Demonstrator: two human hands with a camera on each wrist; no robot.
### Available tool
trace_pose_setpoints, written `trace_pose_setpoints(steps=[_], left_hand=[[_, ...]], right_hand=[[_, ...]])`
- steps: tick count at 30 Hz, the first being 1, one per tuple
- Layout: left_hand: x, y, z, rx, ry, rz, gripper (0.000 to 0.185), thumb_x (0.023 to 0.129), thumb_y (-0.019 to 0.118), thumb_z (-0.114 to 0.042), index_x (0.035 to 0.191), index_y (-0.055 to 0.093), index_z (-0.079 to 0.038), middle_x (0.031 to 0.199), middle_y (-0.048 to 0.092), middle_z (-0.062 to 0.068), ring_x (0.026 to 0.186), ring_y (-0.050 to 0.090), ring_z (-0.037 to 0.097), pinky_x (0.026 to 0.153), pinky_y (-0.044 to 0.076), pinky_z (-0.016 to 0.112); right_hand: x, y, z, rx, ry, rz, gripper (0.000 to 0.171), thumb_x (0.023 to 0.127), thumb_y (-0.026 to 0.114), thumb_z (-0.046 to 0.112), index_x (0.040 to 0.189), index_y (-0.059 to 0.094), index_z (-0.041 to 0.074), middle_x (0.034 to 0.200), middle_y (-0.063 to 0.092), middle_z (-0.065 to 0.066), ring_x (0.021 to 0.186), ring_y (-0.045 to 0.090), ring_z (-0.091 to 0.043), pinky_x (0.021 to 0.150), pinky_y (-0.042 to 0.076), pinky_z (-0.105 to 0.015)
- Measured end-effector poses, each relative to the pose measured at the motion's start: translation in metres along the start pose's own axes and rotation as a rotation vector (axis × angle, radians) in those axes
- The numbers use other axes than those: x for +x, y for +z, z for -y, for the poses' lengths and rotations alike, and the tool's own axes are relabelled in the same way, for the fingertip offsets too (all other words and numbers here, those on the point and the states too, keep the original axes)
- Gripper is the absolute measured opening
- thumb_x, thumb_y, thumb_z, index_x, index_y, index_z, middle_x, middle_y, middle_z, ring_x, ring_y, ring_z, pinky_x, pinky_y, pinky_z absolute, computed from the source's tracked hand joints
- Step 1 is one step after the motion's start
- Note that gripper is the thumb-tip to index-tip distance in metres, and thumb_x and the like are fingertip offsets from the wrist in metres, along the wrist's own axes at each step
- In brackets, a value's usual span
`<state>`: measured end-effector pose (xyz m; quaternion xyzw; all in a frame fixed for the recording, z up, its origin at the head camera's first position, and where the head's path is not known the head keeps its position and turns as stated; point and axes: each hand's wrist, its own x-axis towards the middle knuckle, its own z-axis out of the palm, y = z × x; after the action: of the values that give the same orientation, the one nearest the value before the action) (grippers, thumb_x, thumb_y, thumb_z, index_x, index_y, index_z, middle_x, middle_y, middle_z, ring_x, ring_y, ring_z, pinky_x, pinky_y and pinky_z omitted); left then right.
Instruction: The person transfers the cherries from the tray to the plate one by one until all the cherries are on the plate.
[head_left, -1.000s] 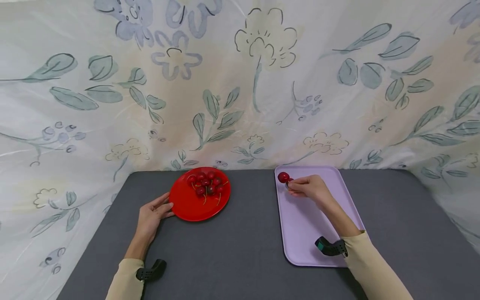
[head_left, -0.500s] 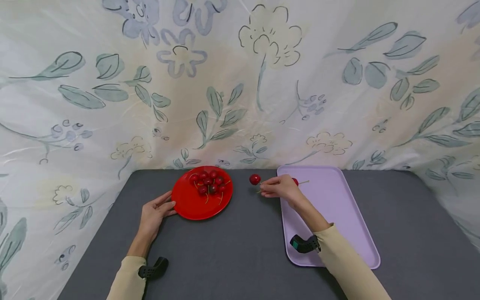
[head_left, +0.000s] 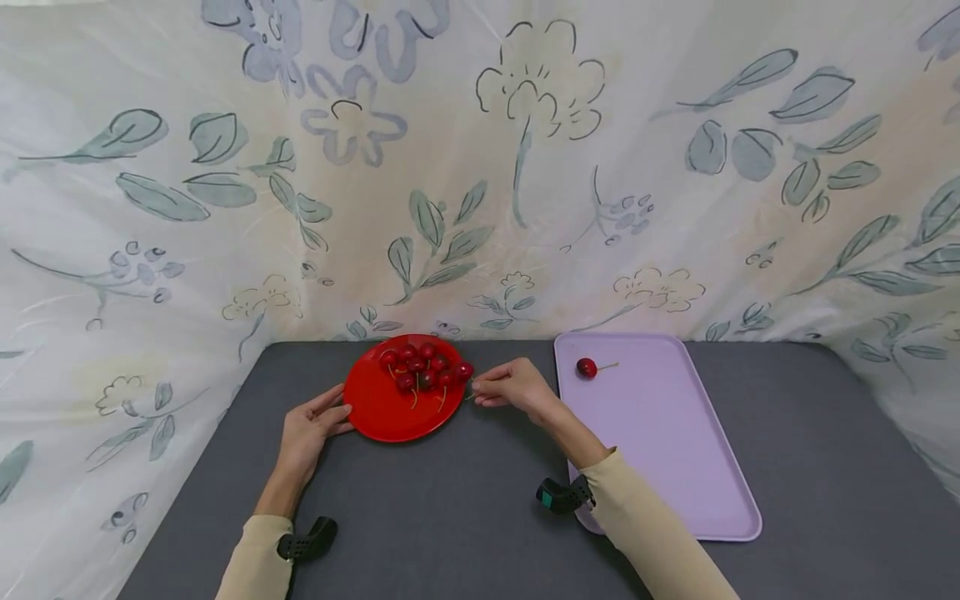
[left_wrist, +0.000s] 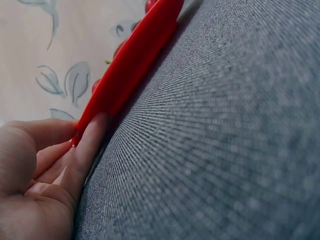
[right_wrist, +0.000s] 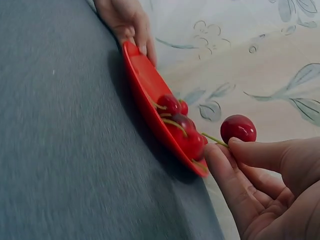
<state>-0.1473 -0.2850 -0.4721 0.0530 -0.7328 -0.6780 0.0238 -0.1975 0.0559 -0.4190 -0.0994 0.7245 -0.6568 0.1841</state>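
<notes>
A red plate (head_left: 375, 408) (right_wrist: 145, 85) (left_wrist: 130, 65) holding several cherries sits at the back left of the grey table. My left hand (head_left: 306, 432) (left_wrist: 45, 165) lies with straight fingers against the plate's left rim. My right hand (head_left: 510, 385) (right_wrist: 260, 180) pinches the stem of a cherry (head_left: 465, 370) (right_wrist: 238, 128), holding it over the plate's right rim. A single cherry (head_left: 587, 367) with its stem lies at the back left of the lilac tray (head_left: 667, 450).
The grey table (head_left: 450, 500) is backed and flanked by a floral cloth (head_left: 480, 167). The lilac tray lies right of the plate, with bare tabletop between them and in front.
My right hand has carried a cherry by its stem leftwards from the tray to the plate's right rim. One cherry stayed on the tray. The left hand has kept still.
</notes>
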Motion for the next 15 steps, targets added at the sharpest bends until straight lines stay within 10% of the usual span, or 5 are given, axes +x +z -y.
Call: trace_pose_setpoints(steps=[15], left_hand=[[0.002, 0.001, 0.004, 0.009, 0.004, -0.011, 0.056, 0.097, 0.062, -0.011, 0.147, 0.041, 0.002, 0.147, 0.042, 0.024, 0.09, 0.069, 0.004, 0.078, 0.059, 0.027]], right_hand=[[0.012, 0.045, -0.005, -0.009, 0.024, -0.017, 0.018, 0.089, 0.07, 0.002, 0.101, 0.072, -0.011, 0.089, 0.073, -0.019, 0.074, 0.073, -0.022, 0.072, 0.061, -0.033]])
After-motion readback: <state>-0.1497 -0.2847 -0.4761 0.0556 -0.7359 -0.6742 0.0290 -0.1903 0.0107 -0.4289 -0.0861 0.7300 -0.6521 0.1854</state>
